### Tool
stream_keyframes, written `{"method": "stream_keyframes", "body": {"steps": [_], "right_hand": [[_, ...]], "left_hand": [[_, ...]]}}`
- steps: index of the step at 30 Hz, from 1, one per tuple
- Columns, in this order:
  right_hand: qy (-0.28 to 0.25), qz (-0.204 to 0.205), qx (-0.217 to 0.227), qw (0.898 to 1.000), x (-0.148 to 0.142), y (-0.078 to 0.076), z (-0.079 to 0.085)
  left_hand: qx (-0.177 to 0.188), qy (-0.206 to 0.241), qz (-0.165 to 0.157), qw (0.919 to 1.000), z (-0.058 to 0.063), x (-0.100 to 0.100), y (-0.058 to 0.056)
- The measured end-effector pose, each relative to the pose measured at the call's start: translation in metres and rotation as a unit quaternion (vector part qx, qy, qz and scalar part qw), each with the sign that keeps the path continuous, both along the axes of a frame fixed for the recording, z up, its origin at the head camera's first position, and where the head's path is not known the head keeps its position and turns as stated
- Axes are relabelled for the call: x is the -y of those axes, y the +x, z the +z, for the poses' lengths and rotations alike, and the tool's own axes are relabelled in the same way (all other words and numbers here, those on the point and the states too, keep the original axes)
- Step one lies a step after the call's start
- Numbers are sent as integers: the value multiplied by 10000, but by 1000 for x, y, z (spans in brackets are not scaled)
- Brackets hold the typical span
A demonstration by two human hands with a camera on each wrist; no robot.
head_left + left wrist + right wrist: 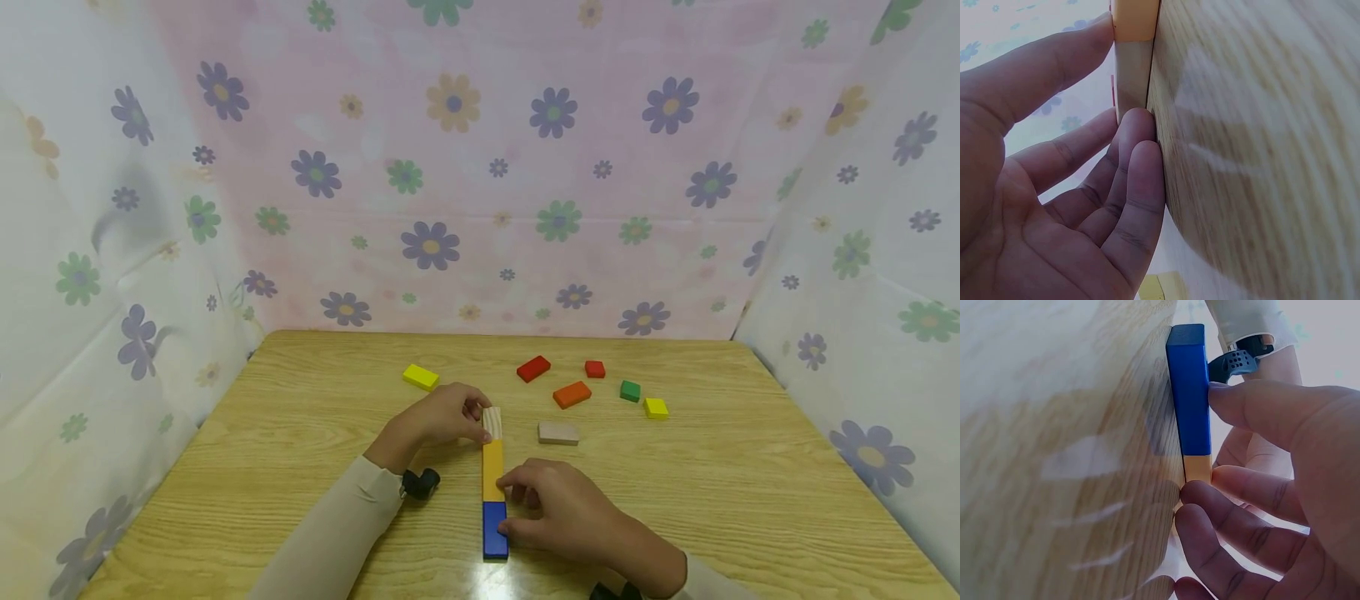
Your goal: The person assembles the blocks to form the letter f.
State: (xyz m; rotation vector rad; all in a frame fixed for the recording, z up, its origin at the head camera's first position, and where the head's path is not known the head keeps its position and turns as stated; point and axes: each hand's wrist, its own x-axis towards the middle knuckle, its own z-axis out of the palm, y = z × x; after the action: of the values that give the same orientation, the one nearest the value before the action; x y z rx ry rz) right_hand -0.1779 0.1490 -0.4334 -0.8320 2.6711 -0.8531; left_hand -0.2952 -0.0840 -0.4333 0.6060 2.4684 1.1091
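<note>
Three blocks lie end to end in a straight row on the table: a plain wooden block (492,421) farthest away, an orange-yellow block (492,471) in the middle, a blue block (495,531) nearest. From the left, my left hand (446,414) touches the far part of the row. Its thumb is at the orange-yellow block near the joint, its index fingertip beside the wooden block. On the right side, my right hand (566,508) rests its thumb tip against the blue block and its index fingertip against the orange-yellow one. Both hands' other fingers bend loosely near the tabletop.
Right of the row lies another plain wooden block (558,433). Farther back are a red block (533,368), an orange block (572,394), and small red (595,369), green (630,391) and yellow (656,408) pieces. A yellow block (421,377) sits behind the left hand. Flowered cloth (495,275) surrounds the table.
</note>
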Motion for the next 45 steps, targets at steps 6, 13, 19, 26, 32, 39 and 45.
{"method": "stream_keyframes", "body": {"steps": [6,13,19,26,32,39,45], "right_hand": [[20,10,-5,10000,0,-1,-1],[11,-19,48,10000,0,-1,-1],[32,0,36,10000,-1,-2,0],[17,64,-99,9999,-2,-5,1],[95,-30,-552,9984,-4,-10,3],[84,-183,-814,9965,-8,-19,8],[-27,-476,-881,9950,-11,-27,15]], "left_hand": [[-6,20,2,10000,1,1,1],[13,5,-5,10000,0,0,0],[92,17,4,10000,0,-1,-2],[99,17,52,9999,-2,-1,-3],[122,61,38,9999,-5,-1,-4],[106,93,8,9999,-2,-1,-2],[111,116,-2,9999,-1,-2,-2]]}}
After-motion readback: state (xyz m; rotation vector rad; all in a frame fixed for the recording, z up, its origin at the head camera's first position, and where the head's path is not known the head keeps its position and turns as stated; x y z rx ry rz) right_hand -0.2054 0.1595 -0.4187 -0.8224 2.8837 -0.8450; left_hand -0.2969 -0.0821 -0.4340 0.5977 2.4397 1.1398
